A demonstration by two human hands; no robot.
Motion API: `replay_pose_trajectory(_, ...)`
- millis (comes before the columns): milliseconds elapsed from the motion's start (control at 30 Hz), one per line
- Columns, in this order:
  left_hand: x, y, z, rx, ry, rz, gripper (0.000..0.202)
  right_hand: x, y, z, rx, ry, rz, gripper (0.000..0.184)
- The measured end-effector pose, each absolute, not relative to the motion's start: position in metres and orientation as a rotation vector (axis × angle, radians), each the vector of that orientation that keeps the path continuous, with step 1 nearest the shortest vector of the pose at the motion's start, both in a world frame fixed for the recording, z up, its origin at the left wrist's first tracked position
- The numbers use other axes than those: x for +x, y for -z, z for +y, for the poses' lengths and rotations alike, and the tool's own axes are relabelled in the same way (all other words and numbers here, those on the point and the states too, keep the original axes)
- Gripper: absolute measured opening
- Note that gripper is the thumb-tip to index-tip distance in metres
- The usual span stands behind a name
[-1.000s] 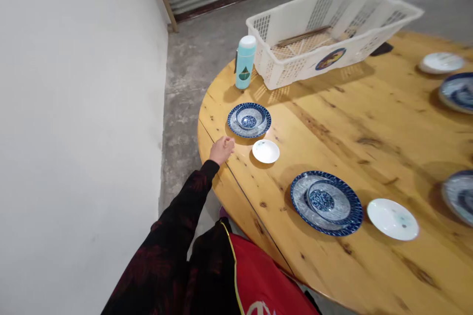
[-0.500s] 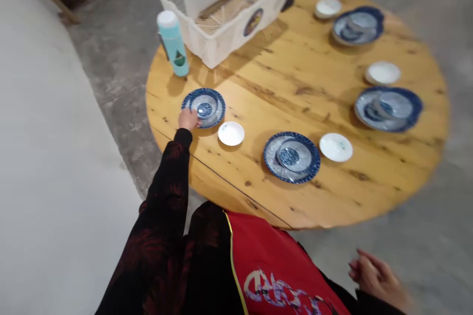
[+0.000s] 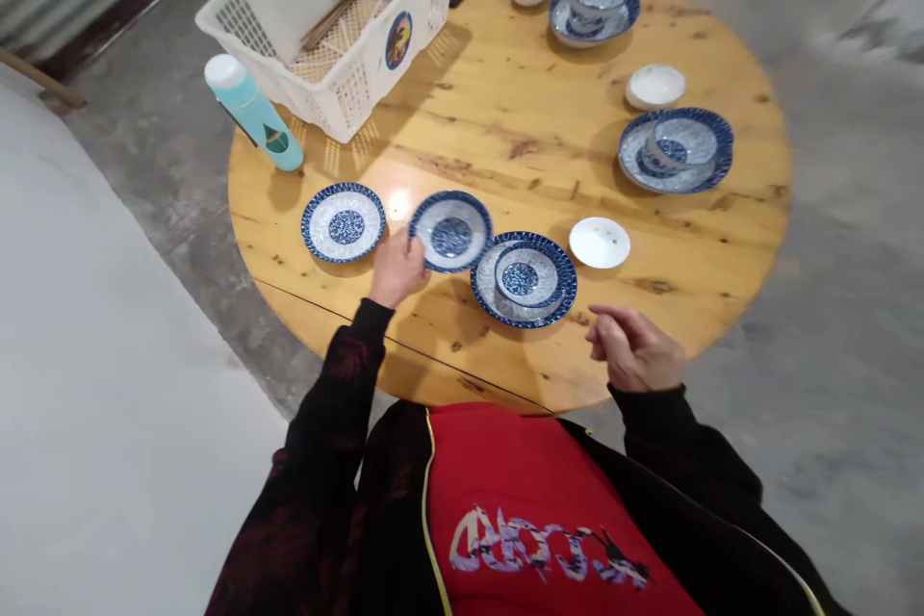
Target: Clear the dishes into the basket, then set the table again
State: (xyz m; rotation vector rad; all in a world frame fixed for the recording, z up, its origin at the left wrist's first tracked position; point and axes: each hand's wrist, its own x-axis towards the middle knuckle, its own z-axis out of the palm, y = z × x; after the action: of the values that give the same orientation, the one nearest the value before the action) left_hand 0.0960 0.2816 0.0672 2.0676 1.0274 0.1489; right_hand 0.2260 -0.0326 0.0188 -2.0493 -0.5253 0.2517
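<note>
A blue-and-white bowl (image 3: 451, 233) is held up by its near left rim in my left hand (image 3: 400, 268), with the fingers closed on the edge. It hangs above the table between two patterned plates. The left plate (image 3: 345, 223) lies bare. The middle plate (image 3: 498, 300) carries another blue-and-white bowl (image 3: 530, 274), and the held bowl's edge overlaps its rim in view. My right hand (image 3: 639, 346) hovers over the table's near edge, right of the middle plate; it is empty, its fingers loosely curled and apart. Near it is a small white dish (image 3: 599, 243).
The round wooden table (image 3: 520, 183) also bears a white plastic basket (image 3: 339, 96) with sticks inside and a turquoise bottle (image 3: 256, 115). On the far right side are two plates with bowls (image 3: 675, 154) and two white dishes (image 3: 655, 87). A white wall stands at left.
My left hand has lifted the bowl off the left plate and carried it right; the white dish there is now hidden from view. My right hand has risen to the table edge.
</note>
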Motion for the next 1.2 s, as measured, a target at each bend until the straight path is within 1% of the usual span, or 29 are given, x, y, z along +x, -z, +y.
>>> replay_pose_trajectory(67,0.114,-0.069,0.249,2.097,-0.109,0.961,0.019,0.237,-0.027,-0.004,-2.023,-0.305,-0.614,0.039)
replay_pose_trajectory(167,0.136,-0.069,0.213,2.223,-0.006,0.828,0.022,0.25,-0.033,0.024,-2.064,-0.283,-0.629,0.045)
replay_pose_trajectory(300,0.152,-0.065,0.192,2.34,0.11,0.803,0.025,0.263,-0.024,0.033,-2.132,-0.249,-0.604,0.049)
replay_pose_trajectory(533,0.166,-0.054,0.184,2.519,0.282,0.821,0.034,0.28,0.01,0.025,-2.336,-0.144,-0.767,0.043)
replay_pose_trajectory(667,0.167,-0.05,0.181,2.552,0.373,0.846,0.04,0.28,0.022,0.027,-2.498,-0.072,-0.8,0.047)
replay_pose_trajectory(767,0.166,-0.048,0.18,2.572,0.411,0.865,0.039,0.278,0.026,0.028,-2.544,-0.071,-0.825,0.05)
replay_pose_trajectory(867,0.167,-0.045,0.18,2.593,0.425,0.869,0.035,0.278,0.027,0.03,-2.586,-0.108,-0.828,0.05)
replay_pose_trajectory(1033,0.169,-0.042,0.182,2.626,0.445,0.863,0.033,0.28,0.021,0.034,-2.666,-0.282,-0.818,0.051)
replay_pose_trajectory(1200,0.169,-0.043,0.186,2.658,0.431,0.873,0.034,0.278,0.019,0.038,-2.694,-0.298,-0.818,0.051)
